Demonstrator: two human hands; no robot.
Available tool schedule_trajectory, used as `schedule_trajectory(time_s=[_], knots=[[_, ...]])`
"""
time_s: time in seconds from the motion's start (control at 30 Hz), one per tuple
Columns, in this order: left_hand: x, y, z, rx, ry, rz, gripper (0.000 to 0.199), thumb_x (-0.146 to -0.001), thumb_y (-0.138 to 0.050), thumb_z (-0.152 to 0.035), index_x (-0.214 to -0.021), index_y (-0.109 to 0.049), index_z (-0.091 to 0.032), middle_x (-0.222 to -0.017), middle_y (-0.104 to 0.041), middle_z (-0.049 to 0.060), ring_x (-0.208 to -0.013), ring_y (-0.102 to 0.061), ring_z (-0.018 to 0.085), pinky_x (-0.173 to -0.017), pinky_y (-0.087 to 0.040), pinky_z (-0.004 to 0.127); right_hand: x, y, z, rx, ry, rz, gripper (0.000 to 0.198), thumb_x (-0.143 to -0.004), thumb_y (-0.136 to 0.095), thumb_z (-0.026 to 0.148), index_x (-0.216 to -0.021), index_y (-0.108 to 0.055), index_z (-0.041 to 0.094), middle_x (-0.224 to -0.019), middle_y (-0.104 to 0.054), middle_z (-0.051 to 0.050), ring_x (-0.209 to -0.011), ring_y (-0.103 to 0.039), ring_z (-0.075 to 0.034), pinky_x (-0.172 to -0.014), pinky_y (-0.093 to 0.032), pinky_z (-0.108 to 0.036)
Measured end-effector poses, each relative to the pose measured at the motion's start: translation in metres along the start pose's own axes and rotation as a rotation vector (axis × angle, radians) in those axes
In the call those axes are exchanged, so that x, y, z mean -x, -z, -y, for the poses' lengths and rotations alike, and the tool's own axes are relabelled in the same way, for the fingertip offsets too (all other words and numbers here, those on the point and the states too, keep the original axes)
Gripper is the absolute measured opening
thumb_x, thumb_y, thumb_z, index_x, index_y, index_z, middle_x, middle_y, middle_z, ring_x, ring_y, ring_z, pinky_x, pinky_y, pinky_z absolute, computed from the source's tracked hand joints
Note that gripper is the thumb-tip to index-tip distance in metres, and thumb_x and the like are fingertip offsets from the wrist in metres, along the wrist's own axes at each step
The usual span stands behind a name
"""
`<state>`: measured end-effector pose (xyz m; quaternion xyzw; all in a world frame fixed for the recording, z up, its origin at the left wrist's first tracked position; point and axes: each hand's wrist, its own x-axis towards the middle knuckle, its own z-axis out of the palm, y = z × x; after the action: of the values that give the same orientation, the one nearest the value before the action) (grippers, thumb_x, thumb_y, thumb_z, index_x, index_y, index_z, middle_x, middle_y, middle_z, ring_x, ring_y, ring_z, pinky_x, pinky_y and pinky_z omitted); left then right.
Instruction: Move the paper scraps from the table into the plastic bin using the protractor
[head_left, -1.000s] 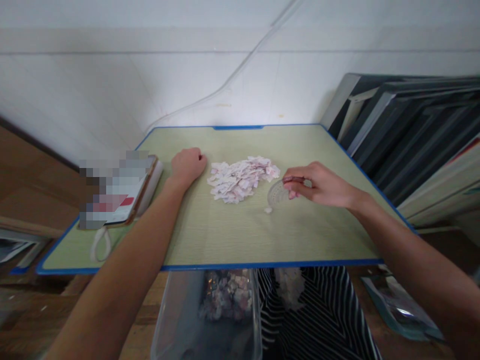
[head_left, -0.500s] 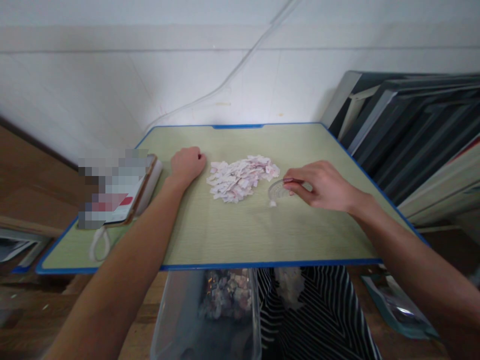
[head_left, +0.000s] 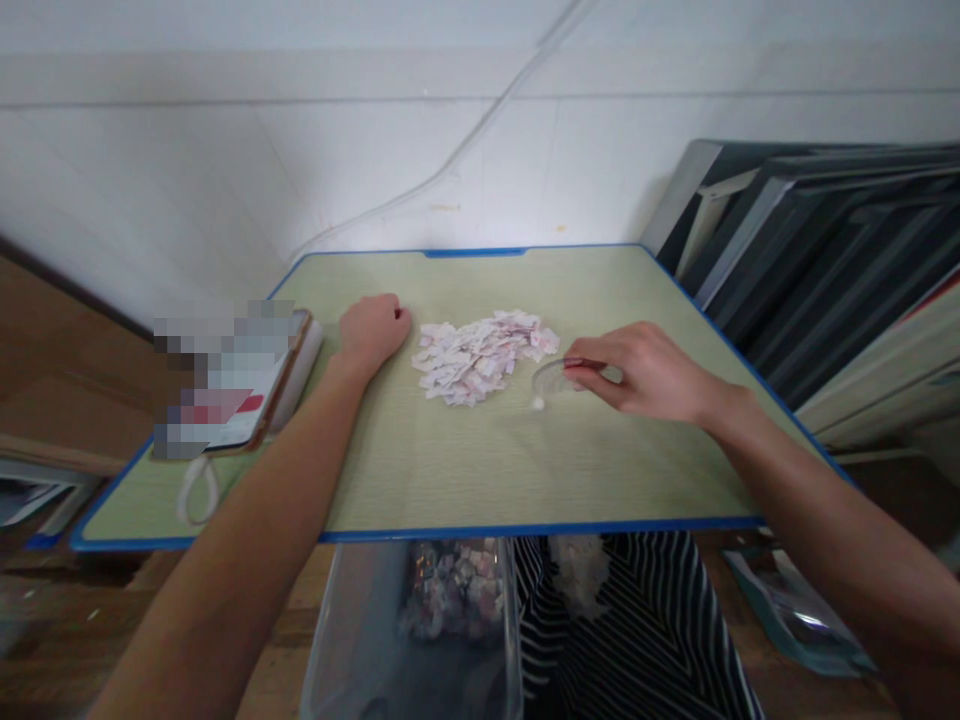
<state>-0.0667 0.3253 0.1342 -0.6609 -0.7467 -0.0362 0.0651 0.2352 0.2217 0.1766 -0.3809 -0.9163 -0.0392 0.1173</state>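
A heap of small white paper pieces [head_left: 480,355] lies in the middle of the pale green table [head_left: 450,470]. My left hand [head_left: 373,330] rests to the left of the heap, curled into a fist with nothing visible in it. To the right of the heap, my right hand [head_left: 645,370] pinches a clear, curved plastic protractor [head_left: 551,376] between thumb and fingers. Its rounded edge points towards the heap, a little above the tabletop. One small white piece [head_left: 538,403] shows at the protractor's lower left edge; whether it touches it I cannot tell.
A phone in a case [head_left: 247,390] with a white strap loop is at the table's left. Below the front edge stand a clear plastic bin [head_left: 322,640] with small packets and a striped cloth [head_left: 645,640] over my lap. Dark panels [head_left: 810,240] lean at right.
The protractor has shifted slightly left and tilted, and the small white piece at its edge has moved left with it. My left hand stays in place.
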Motion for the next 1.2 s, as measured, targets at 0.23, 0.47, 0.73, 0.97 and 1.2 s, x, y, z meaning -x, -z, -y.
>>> schedule_trajectory(time_s=[0.23, 0.47, 0.73, 0.97, 1.2], knots=[[-0.0012, -0.0014, 0.0006, -0.004, -0.003, -0.005, 0.044, -0.091, -0.034, -0.030, -0.112, -0.070, -0.016, -0.112, -0.073, 0.017, -0.104, -0.067, 0.033, -0.083, -0.052, 0.040, 0.0015, -0.0036, -0.0015, 0.042, 0.057, -0.065, 0.031, -0.097, -0.044, 0.027, -0.085, -0.071, 0.015, -0.062, -0.068, -0.005, -0.052, -0.054, -0.014, -0.056, -0.026, -0.029], [-0.0001, 0.0007, -0.0002, -0.003, -0.001, 0.003, 0.044, -0.091, -0.035, -0.031, -0.112, -0.070, -0.017, -0.114, -0.073, 0.016, -0.105, -0.066, 0.032, -0.084, -0.052, 0.040, 0.0026, -0.0027, -0.0042, -0.153, 0.136, -0.087, 0.026, -0.096, -0.049, 0.024, -0.081, -0.069, 0.014, -0.062, -0.066, -0.005, -0.052, -0.053, -0.012, -0.055, -0.028, -0.027], [-0.0002, 0.0003, -0.0001, 0.014, 0.004, -0.001, 0.044, -0.091, -0.035, -0.032, -0.113, -0.070, -0.017, -0.114, -0.072, 0.017, -0.106, -0.066, 0.032, -0.085, -0.051, 0.040, 0.0021, 0.0008, -0.0013, -0.139, 0.058, -0.077, 0.027, -0.096, -0.049, 0.027, -0.082, -0.071, 0.017, -0.062, -0.066, -0.004, -0.054, -0.053, -0.013, -0.056, -0.028, -0.028], [0.0005, 0.0006, -0.0001, 0.015, 0.003, 0.007, 0.045, -0.090, -0.034, -0.031, -0.114, -0.070, -0.017, -0.114, -0.072, 0.017, -0.106, -0.065, 0.033, -0.085, -0.051, 0.041, 0.0005, -0.0009, -0.0010, -0.162, 0.055, -0.078, 0.033, -0.099, -0.047, 0.033, -0.084, -0.072, 0.018, -0.062, -0.066, -0.004, -0.055, -0.053, -0.013, -0.057, -0.029, -0.028], [-0.0014, 0.0004, 0.0008, 0.014, 0.000, 0.002, 0.044, -0.090, -0.035, -0.031, -0.113, -0.070, -0.018, -0.113, -0.073, 0.017, -0.105, -0.066, 0.033, -0.084, -0.051, 0.041, 0.0003, 0.0029, 0.0006, -0.185, 0.047, -0.055, 0.033, -0.098, -0.048, 0.033, -0.082, -0.072, 0.017, -0.061, -0.066, -0.003, -0.052, -0.051, -0.012, -0.056, -0.027, -0.027]])
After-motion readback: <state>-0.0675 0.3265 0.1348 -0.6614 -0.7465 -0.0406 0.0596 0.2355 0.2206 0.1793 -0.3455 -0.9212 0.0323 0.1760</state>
